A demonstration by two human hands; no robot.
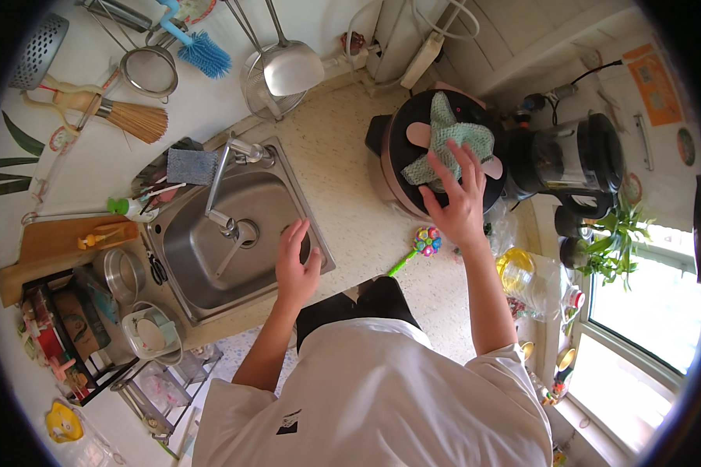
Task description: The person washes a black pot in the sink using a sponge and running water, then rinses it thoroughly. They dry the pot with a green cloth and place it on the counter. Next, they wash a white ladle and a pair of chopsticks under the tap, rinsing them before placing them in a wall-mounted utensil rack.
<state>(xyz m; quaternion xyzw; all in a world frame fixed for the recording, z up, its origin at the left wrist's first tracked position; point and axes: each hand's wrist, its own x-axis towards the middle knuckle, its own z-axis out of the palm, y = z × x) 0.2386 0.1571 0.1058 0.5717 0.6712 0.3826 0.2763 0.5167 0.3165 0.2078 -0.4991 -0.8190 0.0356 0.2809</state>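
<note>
A crumpled green cloth (453, 143) lies on the black lid of a round cooker (406, 166). Over its lower edge is my right hand (458, 201), fingers spread; whether the fingertips touch the cloth cannot be told. My left hand (296, 268) hangs by the right rim of the steel sink (321, 248), fingers apart and holding nothing. Inside the basin a pale spoon-like utensil (231, 257) lies across the drain, below the swivel faucet (213, 192). On the counter between my hands sits a colourful toy ball on a green stick (427, 241).
Right of the cooker stands a blender (572, 157), with a bottle of yellow oil (520, 268) nearer me. A skimmer and a metal turner (294, 67) hang at the back wall. Left of the sink are scissors (156, 268), metal bowls (120, 274) and a black rack (93, 373).
</note>
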